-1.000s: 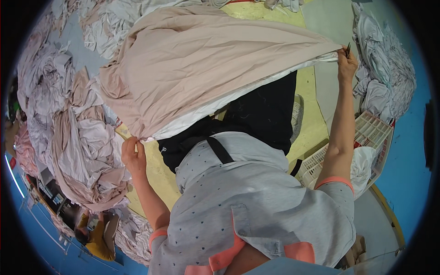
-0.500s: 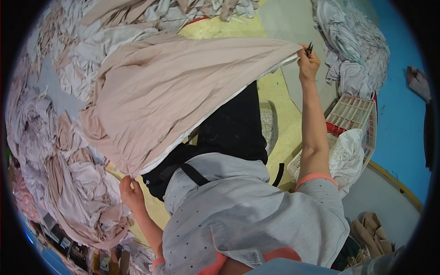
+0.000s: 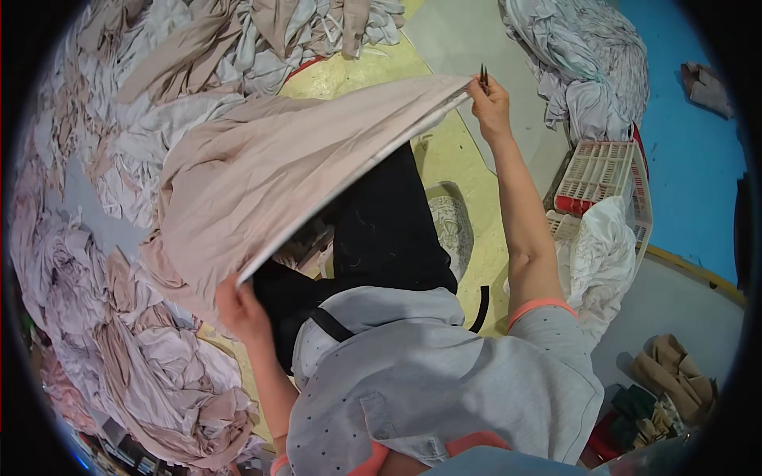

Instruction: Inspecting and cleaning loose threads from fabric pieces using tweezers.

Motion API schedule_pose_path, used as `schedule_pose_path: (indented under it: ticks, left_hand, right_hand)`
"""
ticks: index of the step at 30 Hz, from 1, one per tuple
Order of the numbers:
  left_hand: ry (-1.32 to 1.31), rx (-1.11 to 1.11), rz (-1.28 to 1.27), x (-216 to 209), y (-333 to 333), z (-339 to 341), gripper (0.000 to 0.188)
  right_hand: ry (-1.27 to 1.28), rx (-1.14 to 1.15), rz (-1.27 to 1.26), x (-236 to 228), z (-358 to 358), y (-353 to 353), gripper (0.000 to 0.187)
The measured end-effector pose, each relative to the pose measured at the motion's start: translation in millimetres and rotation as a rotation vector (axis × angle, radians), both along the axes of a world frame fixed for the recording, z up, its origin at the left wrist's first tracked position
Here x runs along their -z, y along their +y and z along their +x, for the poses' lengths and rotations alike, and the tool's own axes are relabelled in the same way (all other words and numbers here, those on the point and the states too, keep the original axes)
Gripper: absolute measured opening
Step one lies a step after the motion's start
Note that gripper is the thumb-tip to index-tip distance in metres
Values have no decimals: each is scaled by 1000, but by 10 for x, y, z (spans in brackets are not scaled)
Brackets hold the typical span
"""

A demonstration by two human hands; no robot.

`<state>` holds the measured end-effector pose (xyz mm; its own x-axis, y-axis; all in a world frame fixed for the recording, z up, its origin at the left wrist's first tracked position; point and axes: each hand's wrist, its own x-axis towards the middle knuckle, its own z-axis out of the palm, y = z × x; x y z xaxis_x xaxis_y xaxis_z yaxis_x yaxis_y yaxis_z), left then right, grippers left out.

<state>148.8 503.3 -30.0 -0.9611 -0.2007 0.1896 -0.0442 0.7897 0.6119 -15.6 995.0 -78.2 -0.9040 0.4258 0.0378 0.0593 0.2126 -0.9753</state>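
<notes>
A large pale pink cloth (image 3: 262,166) with a white edge is stretched slantwise in front of my body. My left hand (image 3: 242,313) is closed on its near corner, slightly blurred. Farther off to the right, my right hand (image 3: 492,107) pinches the opposite end of that edge. Out of the same right hand stick the dark pointed tips of thread snips (image 3: 483,75); their handle is hidden in the fingers. The cloth's far left side droops in folds toward the heaps of fabric.
Heaps of pink and white cloth (image 3: 159,357) lie along the left and the far side. Another white-grey heap (image 3: 595,71) is at the far right. Nearby stand a plastic crate (image 3: 599,178) and a white cloth bundle (image 3: 607,254). Brown cloth (image 3: 675,377) lies lower right.
My right hand has moved left and a little nearer with its end of the cloth. The left hand has risen and shifted right, and the cloth sags more toward the left.
</notes>
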Motion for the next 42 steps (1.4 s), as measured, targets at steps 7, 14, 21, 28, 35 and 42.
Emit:
schedule_pose_path:
  ticks: [7,14,21,28,35,42]
  left_hand:
    - [-98,-259,834,-672,-698,-173,22]
    - [-332,-257,641,-95,-1303,-273,18]
    - [-352,-153,585,-161,-1060,-157,9]
    - [-332,10,218,-326,-718,-83,8]
    - [-360,239,199,-412,-529,-171,16]
    - [-290,406,128,-415,-24,-467,43]
  right_hand:
    - [-125,-503,-1,-490,-74,-504,16]
    - [-320,-588,257,-365,-407,-816,22]
    - [-105,-408,466,-135,-471,-649,21]
    - [-108,-356,650,0,-476,-425,23]
    - [4,-327,748,-59,-454,-313,29]
    - [-35,-352,807,-15,-385,-191,24]
